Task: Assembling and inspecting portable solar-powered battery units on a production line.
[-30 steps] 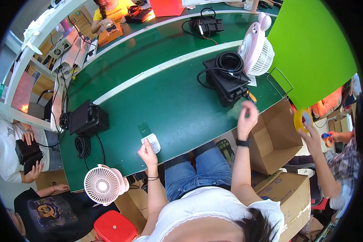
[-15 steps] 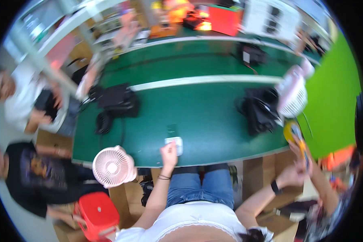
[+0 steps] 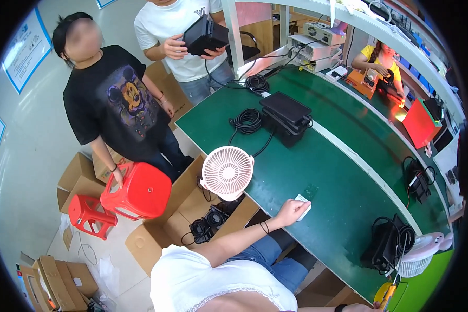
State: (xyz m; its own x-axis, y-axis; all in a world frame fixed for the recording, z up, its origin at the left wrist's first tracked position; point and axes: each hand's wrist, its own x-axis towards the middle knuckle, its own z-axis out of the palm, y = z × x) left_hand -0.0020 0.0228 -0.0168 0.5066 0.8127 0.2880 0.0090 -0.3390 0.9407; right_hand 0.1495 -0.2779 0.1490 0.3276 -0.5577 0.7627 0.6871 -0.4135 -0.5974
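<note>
My left hand (image 3: 292,212) is closed, with its fingers against a small white card (image 3: 302,206) on the green tabletop (image 3: 333,229). Just beyond the card lies a small dark green patch (image 3: 312,192). At the lower right edge my right hand (image 3: 360,308) is mostly cut off. It appears closed around a yellow-handled tool (image 3: 387,296) with a thin metal shaft, though its fingers are largely hidden. Close to that tool are a pink-and-white fan (image 3: 418,256) and a black device with coiled cable (image 3: 382,244).
A pink fan (image 3: 228,173) stands at the table's left edge, before a black box-shaped device (image 3: 286,117) and coiled cable (image 3: 247,120). Below is an open carton (image 3: 179,221). One person holds a red stool (image 3: 143,190); another holds a black device (image 3: 205,35).
My view has swung left, bringing the two people and the stools fully in. My left hand stays at the card. The right hand now sits at the lower edge, mostly out of view.
</note>
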